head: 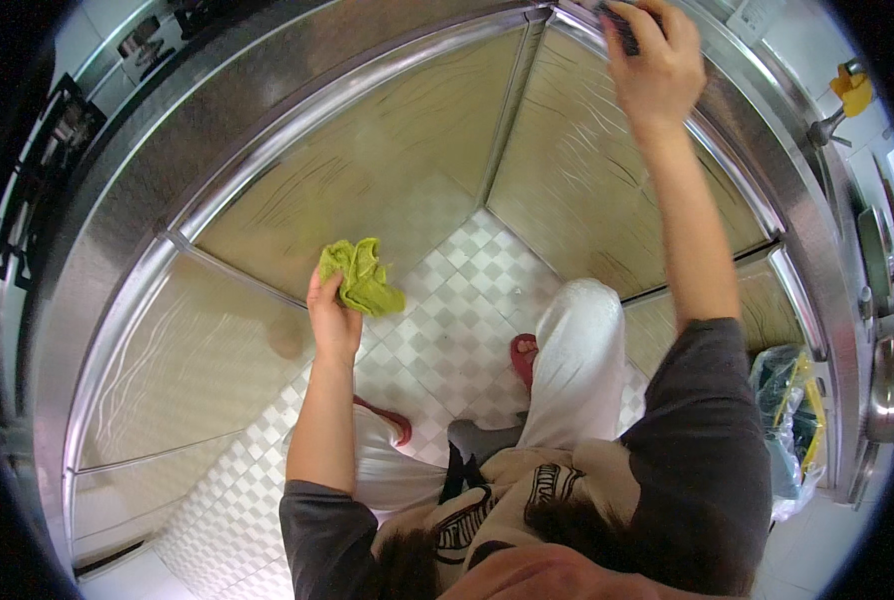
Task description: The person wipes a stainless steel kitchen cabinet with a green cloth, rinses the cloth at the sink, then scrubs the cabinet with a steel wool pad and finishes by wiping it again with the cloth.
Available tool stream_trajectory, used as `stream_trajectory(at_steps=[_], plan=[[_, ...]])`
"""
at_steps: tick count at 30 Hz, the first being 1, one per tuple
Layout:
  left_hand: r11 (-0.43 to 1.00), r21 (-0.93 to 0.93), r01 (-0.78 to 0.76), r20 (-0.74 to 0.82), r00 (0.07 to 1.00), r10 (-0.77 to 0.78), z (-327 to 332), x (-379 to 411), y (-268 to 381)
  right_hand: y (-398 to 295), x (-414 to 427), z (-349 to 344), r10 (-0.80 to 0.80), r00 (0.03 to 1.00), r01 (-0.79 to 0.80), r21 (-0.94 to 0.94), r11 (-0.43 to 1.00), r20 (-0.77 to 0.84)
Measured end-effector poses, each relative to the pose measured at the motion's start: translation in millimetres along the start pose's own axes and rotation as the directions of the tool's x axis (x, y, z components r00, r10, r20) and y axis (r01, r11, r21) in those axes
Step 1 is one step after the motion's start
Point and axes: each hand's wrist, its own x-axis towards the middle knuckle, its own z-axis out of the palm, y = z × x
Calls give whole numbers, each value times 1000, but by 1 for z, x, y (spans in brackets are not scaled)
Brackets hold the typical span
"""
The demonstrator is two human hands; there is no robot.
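A crumpled yellow-green cloth is gripped in my left hand, which is held in front of the glossy beige cabinet doors. High at the right, my right hand holds a dark object, perhaps a scrubbing pad, against the metal trim by the corner of the cabinets. The fingers hide part of that object. Below my right hand is another beige door with wavy streaks on its surface.
A stainless steel counter edge curves around the cabinets. A gas stove grate is at the left. On the right are a faucet with a yellow item and a plastic-lined bin. Checkered tiles cover the floor.
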Motion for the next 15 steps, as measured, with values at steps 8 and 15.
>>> stream_trajectory(at_steps=[8, 15], plan=[[996, -89, 8, 51, 999, -3, 20, -2, 1, 62, -25, -30, -93, 887, 259, -322, 911, 452], [989, -148, 32, 62, 998, -23, 28, 9, 0, 35, -12, 22, 21, 881, 263, -527, 808, 472]])
